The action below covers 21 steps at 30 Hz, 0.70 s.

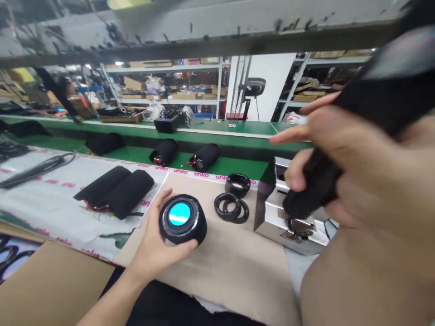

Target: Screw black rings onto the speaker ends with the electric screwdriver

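Note:
My left hand [154, 251] is wrapped round a black cylindrical speaker [201, 226] that stands on the brown cardboard, its round end with a bright blue disc facing up. Close to the camera, my right hand [370, 158] grips a thick black electric screwdriver [384, 90], slanting down to the left and partly blurred. Its lower end is over a silver metal screw feeder [272, 222]; whether the tip touches it I cannot tell. Between the speaker and the feeder lie black rings [222, 206], with a thicker black ring [238, 183] behind them.
Two black fabric-covered cylinders [117, 190] with thin wires lie to the left on printed sheeting. Several more black cylinders [205, 157] rest on the green surface behind. A black box of small parts [166, 123] stands on the green ledge. Shelves [163, 97] fill the background.

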Motion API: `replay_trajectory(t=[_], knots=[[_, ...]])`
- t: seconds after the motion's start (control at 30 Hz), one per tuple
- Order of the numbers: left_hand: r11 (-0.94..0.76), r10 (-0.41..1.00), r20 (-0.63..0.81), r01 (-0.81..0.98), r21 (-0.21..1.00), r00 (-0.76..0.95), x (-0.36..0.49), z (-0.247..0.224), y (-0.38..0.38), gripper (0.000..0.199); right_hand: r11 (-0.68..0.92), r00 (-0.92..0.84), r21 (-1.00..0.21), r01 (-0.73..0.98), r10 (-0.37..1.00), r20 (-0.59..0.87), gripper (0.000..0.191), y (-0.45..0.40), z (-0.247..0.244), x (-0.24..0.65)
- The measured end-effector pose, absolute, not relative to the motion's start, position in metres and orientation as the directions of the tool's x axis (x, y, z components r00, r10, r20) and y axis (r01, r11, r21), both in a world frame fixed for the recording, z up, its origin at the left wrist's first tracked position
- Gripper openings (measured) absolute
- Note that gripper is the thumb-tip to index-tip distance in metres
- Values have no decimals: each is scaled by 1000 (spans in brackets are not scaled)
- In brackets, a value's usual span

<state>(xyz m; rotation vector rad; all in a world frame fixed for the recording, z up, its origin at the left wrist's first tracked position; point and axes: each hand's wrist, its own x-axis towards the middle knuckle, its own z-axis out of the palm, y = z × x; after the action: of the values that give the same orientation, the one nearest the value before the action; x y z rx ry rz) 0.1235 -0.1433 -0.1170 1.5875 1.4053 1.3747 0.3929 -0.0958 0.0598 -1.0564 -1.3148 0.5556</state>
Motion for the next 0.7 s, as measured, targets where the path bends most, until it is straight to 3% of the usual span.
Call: replay_trajectory(t=[0.07,0.13,0.23,0.27,0.33,0.5,0.7], knots=[[-248,966,259,261,933,-5,116,-115,-144,108,359,167,-881,308,892,421,42,-91,51,382],[-217,975,202,216,952,92,106,-112,-144,107,200,71,-885,420,965,252,40,-86,37,372],[-193,971,157,202,960,179,94,-105,-140,114,22,30,-795,607,998,50,41,-82,6,361],[-202,966,162,198,959,200,92,-102,-138,118,-22,40,-713,701,999,9,39,-81,-6,358],[-237,950,186,188,953,252,90,-95,-132,123,-27,27,-613,790,1000,-10,38,-81,-30,352],[-280,897,202,153,948,393,85,-86,-122,129,-55,46,-395,917,998,-31,58,-82,-68,340],[-297,850,162,203,933,501,74,-77,-116,127,-120,102,-306,944,992,-75,51,-75,-82,333]])
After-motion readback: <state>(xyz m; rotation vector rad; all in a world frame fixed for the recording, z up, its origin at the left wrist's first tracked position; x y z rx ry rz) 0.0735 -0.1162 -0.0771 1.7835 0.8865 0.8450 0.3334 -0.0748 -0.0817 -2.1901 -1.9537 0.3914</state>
